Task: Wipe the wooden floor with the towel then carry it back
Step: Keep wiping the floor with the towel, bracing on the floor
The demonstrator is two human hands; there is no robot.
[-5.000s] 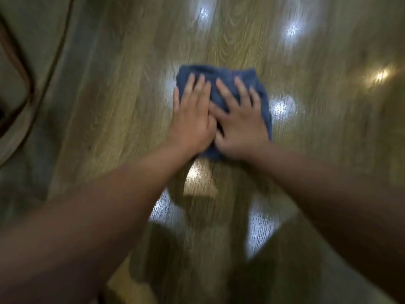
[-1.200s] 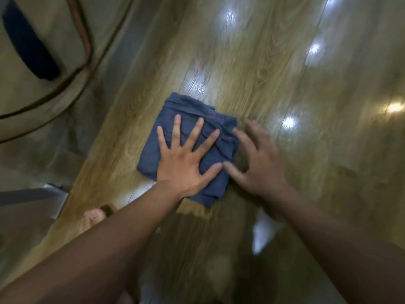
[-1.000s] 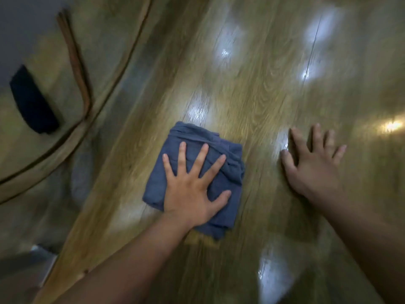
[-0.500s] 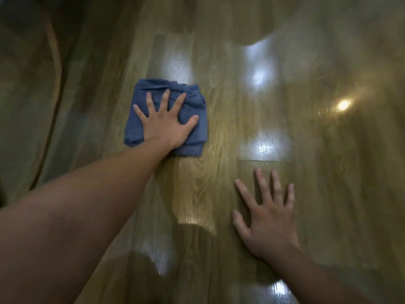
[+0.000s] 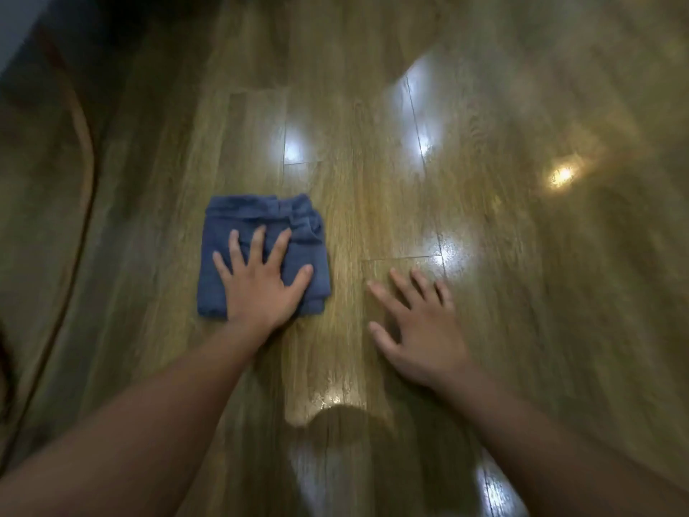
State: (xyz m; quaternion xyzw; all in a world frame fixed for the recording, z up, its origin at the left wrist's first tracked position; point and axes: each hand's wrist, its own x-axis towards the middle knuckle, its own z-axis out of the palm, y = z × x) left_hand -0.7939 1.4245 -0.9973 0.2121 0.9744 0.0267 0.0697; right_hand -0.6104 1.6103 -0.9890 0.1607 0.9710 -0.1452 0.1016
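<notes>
A folded blue towel lies flat on the glossy wooden floor, left of centre. My left hand presses down on the towel's near half with fingers spread and straight. My right hand rests flat on the bare boards to the right of the towel, fingers straight, a short gap away from the cloth. Both forearms reach in from the bottom of the view.
A curved brown edge of a rug or mat runs along the left side, with a dark wall base at the top left. Bright light reflections dot the floor ahead and to the right.
My right hand has left the towel and now lies flat on the floor. My left hand has slid the towel away and then back nearer along the boards.
</notes>
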